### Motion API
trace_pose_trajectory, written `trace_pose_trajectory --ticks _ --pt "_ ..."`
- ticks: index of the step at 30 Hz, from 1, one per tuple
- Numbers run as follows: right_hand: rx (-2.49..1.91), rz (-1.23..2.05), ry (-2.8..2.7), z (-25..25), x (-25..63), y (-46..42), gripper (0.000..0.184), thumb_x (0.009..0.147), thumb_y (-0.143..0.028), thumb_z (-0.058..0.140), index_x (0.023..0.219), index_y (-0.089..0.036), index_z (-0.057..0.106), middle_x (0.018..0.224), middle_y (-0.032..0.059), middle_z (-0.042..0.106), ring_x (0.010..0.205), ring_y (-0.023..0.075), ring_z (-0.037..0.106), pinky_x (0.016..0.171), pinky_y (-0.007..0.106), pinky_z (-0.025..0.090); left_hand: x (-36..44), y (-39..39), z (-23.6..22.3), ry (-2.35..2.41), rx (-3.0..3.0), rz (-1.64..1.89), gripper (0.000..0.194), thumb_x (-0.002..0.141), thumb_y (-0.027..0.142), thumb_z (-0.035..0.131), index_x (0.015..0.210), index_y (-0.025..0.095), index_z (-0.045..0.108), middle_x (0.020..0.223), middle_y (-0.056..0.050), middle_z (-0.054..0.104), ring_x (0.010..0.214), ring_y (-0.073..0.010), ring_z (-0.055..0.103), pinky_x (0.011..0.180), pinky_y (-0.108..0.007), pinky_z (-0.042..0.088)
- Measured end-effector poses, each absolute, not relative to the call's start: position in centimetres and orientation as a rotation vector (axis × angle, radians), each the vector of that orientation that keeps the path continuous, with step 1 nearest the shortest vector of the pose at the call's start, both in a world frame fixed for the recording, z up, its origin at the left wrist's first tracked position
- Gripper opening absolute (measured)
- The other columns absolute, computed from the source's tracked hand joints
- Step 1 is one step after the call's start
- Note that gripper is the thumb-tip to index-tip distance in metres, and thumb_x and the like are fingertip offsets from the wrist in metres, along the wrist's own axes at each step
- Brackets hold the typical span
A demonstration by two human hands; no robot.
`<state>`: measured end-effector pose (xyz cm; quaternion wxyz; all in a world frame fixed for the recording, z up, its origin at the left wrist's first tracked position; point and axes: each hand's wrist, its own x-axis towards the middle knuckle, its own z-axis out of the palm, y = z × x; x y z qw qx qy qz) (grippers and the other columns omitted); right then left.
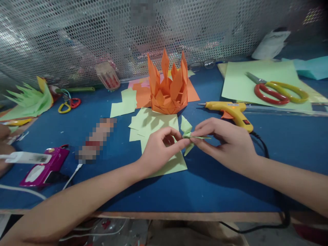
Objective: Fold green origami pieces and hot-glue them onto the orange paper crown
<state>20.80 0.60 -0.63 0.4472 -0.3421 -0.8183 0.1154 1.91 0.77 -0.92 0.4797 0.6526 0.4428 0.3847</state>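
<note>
Between my two hands is a small folded piece of light green paper [186, 127] with pointed leaf-like parts. My left hand [164, 147] pinches it from the left with thumb and fingertips. From the other side my right hand [222, 140] grips it between thumb and fingers; part of the fold is hidden by the fingertips. Beneath them lie light green paper sheets [157, 119]. Just beyond stands an orange folded-paper flower [169, 92] with upright pointed petals. A yellow glue gun [230, 108] rests behind my right hand, its nozzle facing left.
Red and yellow-handled scissors [276, 89] lie on green paper [237, 83] at the back right. Leftward are a purple device [48, 167], a blurred-out object [97, 140], small scissors [69, 104] and a green paper flower [28, 100]. A perforated metal screen [115, 41] backs the table. Another person's hand [6, 147] shows at far left.
</note>
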Motion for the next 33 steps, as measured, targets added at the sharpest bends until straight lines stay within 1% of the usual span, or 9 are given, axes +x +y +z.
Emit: trace_pose_trajectory --ticks 2,5,10,13,17,21,26,33 --pt "-0.826 0.225 -2.052 -0.57 20.79 0.64 0.008 0.084 -0.015 0.062 0.083 -0.022 0.058 0.080 0.0019 0.066 0.066 0.0112 0.061 0.056 0.025 0.051 1.95 0.81 -0.93 1.089 1.615 0.928 0.017 0.077 0.030 0.070 0.073 0.016 0.060 0.068 0.001 0.059 0.058 -0.0090 0.050 0.054 -0.021 0.041" --pt "-0.800 0.191 -2.084 -0.65 20.88 0.67 0.009 0.085 -0.015 0.060 0.086 -0.023 0.059 0.082 0.0022 0.067 0.071 0.0129 0.064 0.061 0.027 0.053 1.97 0.86 -0.95 1.111 1.631 0.936 0.012 0.079 0.027 0.065 0.076 0.016 0.061 0.069 0.000 0.060 0.059 -0.0092 0.050 0.056 -0.021 0.043" --pt "-0.793 0.172 -2.128 -0.74 21.08 0.62 0.009 0.087 -0.017 0.058 0.090 -0.026 0.059 0.084 0.0020 0.068 0.073 0.0142 0.066 0.063 0.029 0.054 1.98 0.90 -0.96 1.123 1.645 0.941 0.009 0.077 0.025 0.065 0.077 0.017 0.061 0.069 0.001 0.060 0.059 -0.0094 0.050 0.056 -0.022 0.043" --pt "-0.780 0.183 -2.144 -0.72 21.10 0.66 0.011 0.087 -0.016 0.057 0.091 -0.026 0.059 0.085 0.0021 0.067 0.073 0.0138 0.066 0.063 0.028 0.054 1.96 0.89 -0.88 1.126 1.621 0.932 0.009 0.078 0.026 0.063 0.077 0.017 0.062 0.067 0.001 0.058 0.058 -0.0097 0.050 0.056 -0.023 0.043" --pt "-0.797 0.218 -2.158 -0.68 21.07 0.80 0.014 0.087 -0.014 0.055 0.093 -0.026 0.059 0.086 0.0025 0.068 0.075 0.0143 0.065 0.064 0.028 0.054 1.95 0.81 -0.70 1.134 1.636 0.920 0.006 0.078 0.022 0.061 0.075 0.017 0.060 0.064 0.003 0.055 0.057 -0.0096 0.048 0.055 -0.023 0.041" --pt "-0.819 0.243 -2.161 -0.60 21.04 0.87 0.014 0.089 -0.014 0.053 0.092 -0.027 0.058 0.085 0.0024 0.068 0.078 0.0154 0.065 0.067 0.029 0.054 1.96 0.69 -0.71 1.131 1.750 0.945 0.008 0.079 0.020 0.060 0.071 0.017 0.060 0.068 0.001 0.057 0.061 -0.0110 0.050 0.058 -0.024 0.042" --pt "-0.828 0.227 -2.163 -0.62 20.97 0.81 0.014 0.088 -0.012 0.053 0.091 -0.024 0.059 0.085 0.0020 0.067 0.079 0.0138 0.065 0.069 0.027 0.054 1.92 0.64 -0.74 1.118 1.858 0.946 0.010 0.080 0.018 0.059 0.070 0.018 0.059 0.071 0.000 0.059 0.065 -0.0124 0.052 0.060 -0.024 0.044" --pt "-0.848 0.209 -2.186 -0.68 20.99 0.92 0.017 0.090 -0.011 0.048 0.091 -0.023 0.059 0.086 0.0027 0.067 0.078 0.0140 0.064 0.070 0.028 0.054 1.72 0.64 -0.94 1.091 1.978 0.863 0.011 0.085 0.021 0.054 0.075 0.018 0.059 0.075 -0.001 0.059 0.070 -0.0144 0.054 0.063 -0.025 0.044"
